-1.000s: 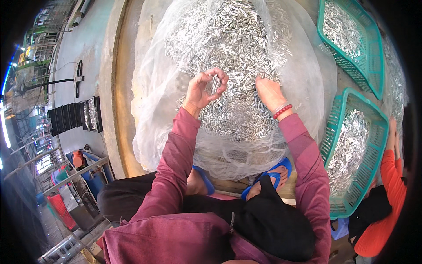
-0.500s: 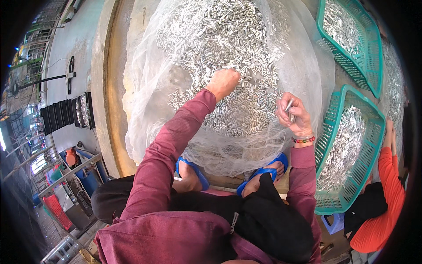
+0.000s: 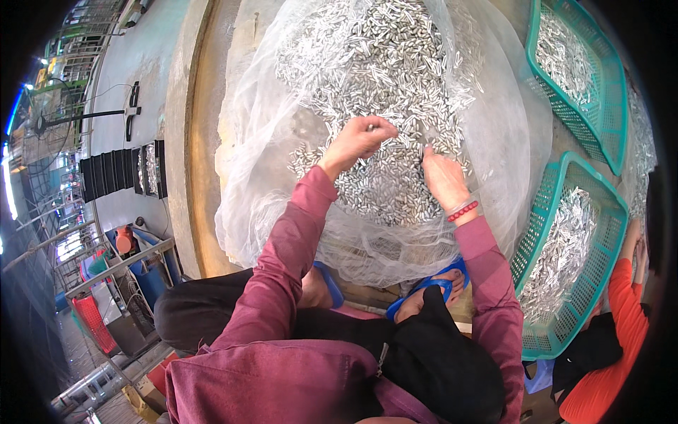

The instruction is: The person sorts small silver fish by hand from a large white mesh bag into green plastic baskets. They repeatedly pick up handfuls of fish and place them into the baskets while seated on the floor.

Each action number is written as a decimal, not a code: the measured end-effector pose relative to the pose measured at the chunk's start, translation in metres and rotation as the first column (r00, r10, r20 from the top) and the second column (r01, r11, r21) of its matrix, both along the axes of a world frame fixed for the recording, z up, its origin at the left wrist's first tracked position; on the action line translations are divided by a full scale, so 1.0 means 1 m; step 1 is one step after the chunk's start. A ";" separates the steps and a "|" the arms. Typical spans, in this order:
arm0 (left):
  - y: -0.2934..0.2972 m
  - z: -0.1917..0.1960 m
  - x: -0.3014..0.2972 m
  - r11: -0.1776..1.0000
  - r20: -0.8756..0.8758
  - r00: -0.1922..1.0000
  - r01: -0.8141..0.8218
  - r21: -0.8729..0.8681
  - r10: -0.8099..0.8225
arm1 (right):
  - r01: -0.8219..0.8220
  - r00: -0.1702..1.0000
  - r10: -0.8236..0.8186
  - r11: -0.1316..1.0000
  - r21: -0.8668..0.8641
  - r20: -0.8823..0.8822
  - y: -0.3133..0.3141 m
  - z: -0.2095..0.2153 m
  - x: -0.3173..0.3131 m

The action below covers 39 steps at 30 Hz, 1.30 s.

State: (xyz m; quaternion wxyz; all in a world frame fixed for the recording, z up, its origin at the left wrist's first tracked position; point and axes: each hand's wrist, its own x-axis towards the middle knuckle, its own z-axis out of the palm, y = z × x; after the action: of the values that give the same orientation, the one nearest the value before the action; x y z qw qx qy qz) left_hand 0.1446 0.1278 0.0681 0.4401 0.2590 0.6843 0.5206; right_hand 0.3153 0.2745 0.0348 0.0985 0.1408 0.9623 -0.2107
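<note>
On net, centre: small silver fish pile (image 3: 381,92), spread over white mesh net (image 3: 494,141)
Left hand (image 3: 360,138): curled shut, pinching fish at pile's near edge
Right hand (image 3: 443,177): flat, fingers loosely spread on pile
Progress: teal baskets (image 3: 565,261) right of pile part-filled; bulk unsorted
Unclear: pinched fish count; right fingertips hidden

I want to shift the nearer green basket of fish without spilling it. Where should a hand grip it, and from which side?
Grip the nearer green basket by its rim, best at two opposite edges, coming from above. The rim is stiff, bare and raised clear of the small silvery fish piled inside, while the sloped mesh walls give little to hold. Keep it level.
</note>
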 end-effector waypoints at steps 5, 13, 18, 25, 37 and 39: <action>0.021 -0.043 0.022 0.816 -0.675 0.490 0.148 -0.559 -0.551 | 0.024 0.999 -0.025 0.999 -0.048 -0.030 0.000 -0.010 0.005; 0.014 -0.020 0.006 0.970 -0.486 0.843 0.160 -0.180 -0.229 | 0.056 0.872 -0.383 -0.542 -0.839 0.306 0.038 0.024 0.040; -0.005 0.012 -0.008 0.987 0.724 0.688 -0.143 0.067 0.050 | -0.262 0.927 -0.371 -0.548 -0.794 -0.050 0.050 0.045 0.031; 0.032 -0.031 0.000 0.889 -0.806 0.450 0.415 -0.193 -0.385 | -0.185 0.847 -0.406 -0.830 -0.526 0.343 0.045 0.027 0.021; 0.018 -0.017 -0.010 0.958 -0.667 0.700 0.090 -0.273 -0.256 | -0.274 0.753 -0.430 -0.893 -0.358 0.498 0.016 0.014 0.039; 0.019 0.009 -0.015 0.951 -0.516 0.817 0.123 -0.282 -0.259 | -0.237 0.784 -0.365 -0.923 -0.302 0.502 0.012 0.013 0.040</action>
State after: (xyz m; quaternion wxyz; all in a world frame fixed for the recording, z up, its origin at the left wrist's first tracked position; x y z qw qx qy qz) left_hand 0.1295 0.1471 0.0773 0.3042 0.4102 0.8084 0.2927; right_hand 0.3548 0.2864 0.0475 -0.0720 0.1658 -0.1144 -0.9769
